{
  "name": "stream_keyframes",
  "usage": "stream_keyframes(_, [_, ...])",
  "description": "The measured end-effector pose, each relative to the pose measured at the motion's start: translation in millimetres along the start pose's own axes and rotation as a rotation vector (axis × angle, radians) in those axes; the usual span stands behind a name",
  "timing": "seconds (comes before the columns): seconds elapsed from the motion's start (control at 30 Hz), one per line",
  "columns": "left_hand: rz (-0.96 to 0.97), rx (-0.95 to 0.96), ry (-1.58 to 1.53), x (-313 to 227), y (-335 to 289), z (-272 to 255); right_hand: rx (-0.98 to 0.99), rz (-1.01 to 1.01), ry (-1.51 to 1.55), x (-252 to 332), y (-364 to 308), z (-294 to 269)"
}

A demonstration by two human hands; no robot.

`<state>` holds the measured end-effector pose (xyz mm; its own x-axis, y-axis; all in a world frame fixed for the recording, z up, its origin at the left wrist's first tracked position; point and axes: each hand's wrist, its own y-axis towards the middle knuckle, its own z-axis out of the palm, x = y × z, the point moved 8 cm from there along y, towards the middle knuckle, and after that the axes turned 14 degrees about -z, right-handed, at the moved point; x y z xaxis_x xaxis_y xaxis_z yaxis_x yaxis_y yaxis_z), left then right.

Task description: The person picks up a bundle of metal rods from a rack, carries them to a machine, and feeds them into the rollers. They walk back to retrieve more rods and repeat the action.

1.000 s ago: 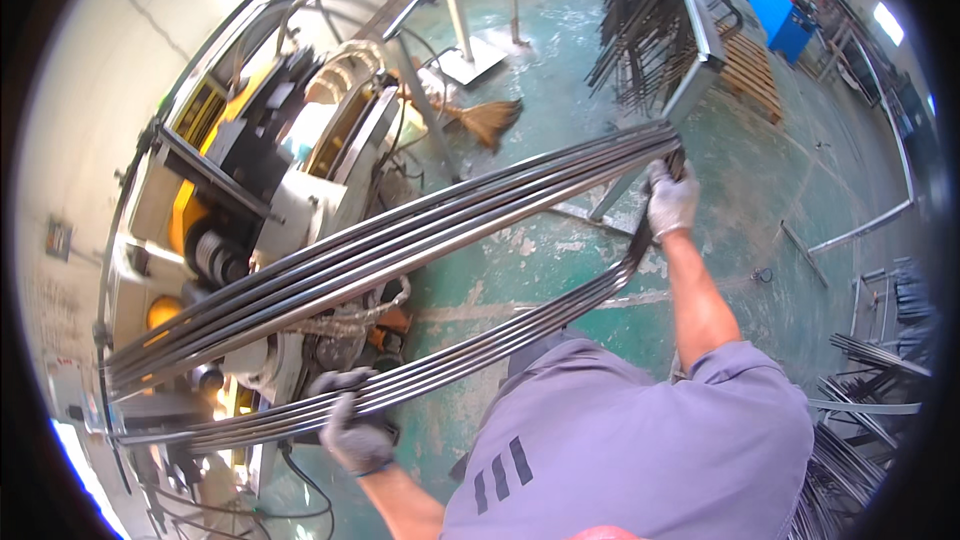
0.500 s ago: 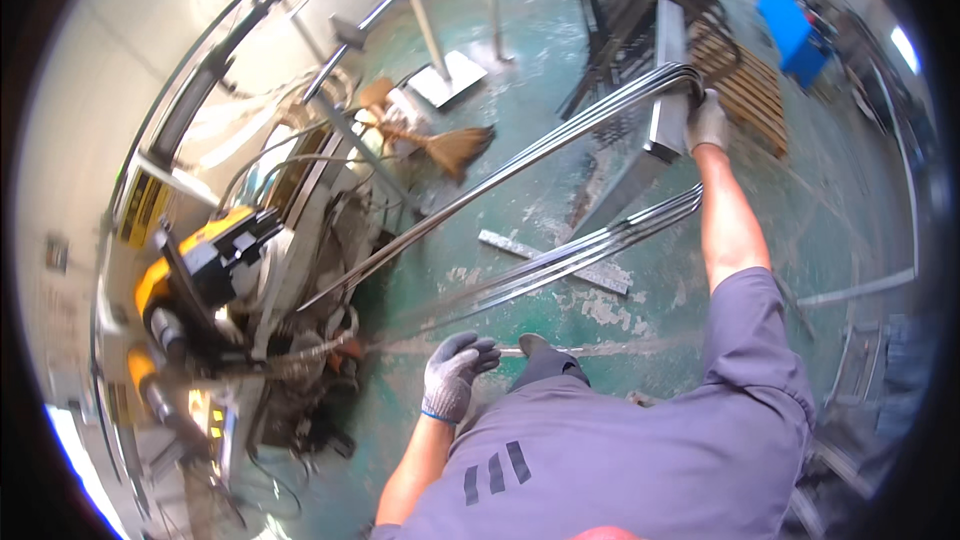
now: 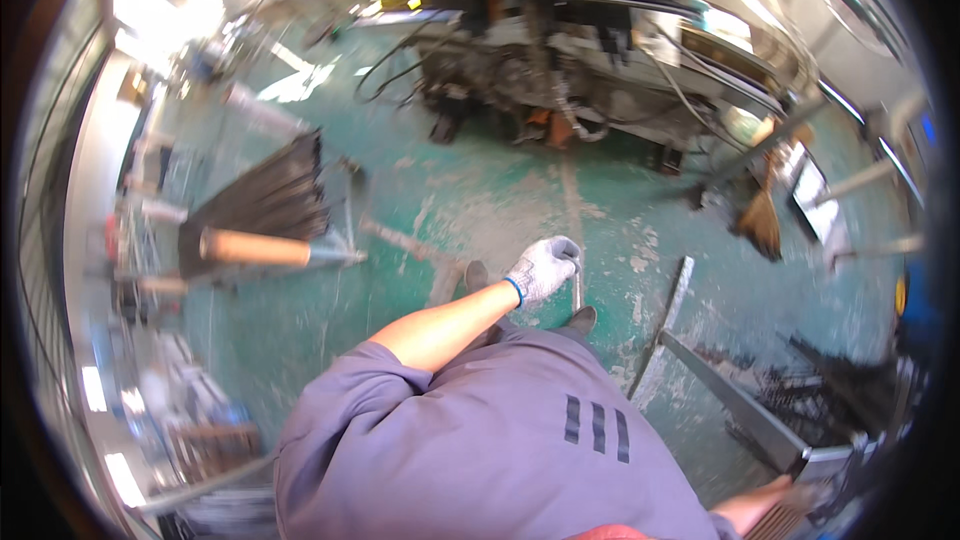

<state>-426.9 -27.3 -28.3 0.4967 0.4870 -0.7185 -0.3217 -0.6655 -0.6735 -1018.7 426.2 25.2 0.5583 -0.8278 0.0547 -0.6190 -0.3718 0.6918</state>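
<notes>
Your right hand (image 3: 770,515) is mostly cut off at the lower edge beside a metal rack (image 3: 745,415), so you cannot tell whether it grips anything. The whole scene is blurred. Half a second ago you faced the long rods with your right arm stretched out to them; now your view has swung round and the machine (image 3: 600,30) lies ahead. Your gloved left hand (image 3: 540,270) is clenched around a thin metal rod (image 3: 578,285) above the green floor (image 3: 480,210). A stand (image 3: 265,200) on your left holds a bundle of dark rods.
</notes>
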Motion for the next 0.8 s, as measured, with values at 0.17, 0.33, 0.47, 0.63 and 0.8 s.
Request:
stream_keyframes(0.17, [0.053,-0.337,-0.137,68.9,-21.5,-160.8,0.896,0.069,0.158,185.7,-240.0,59.2])
stream_keyframes(0.33, [0.197,-0.703,-0.034,110.1,-95.3,-372.2,1.333,-0.226,0.379,435.2,-345.5,86.7])
stream_keyframes(0.47, [0.195,-1.275,0.146,163.8,-201.6,-565.1,1.099,-0.465,0.827,627.4,-309.8,83.6])
stream_keyframes(0.63, [-0.104,-1.760,0.291,254.5,-335.1,-761.4,1.023,-0.624,0.773,800.5,-262.7,47.0])
stream_keyframes(0.8, [-0.550,-1.780,0.393,326.2,-394.5,-851.9,1.097,-0.867,0.907,984.7,-337.4,-28.3])
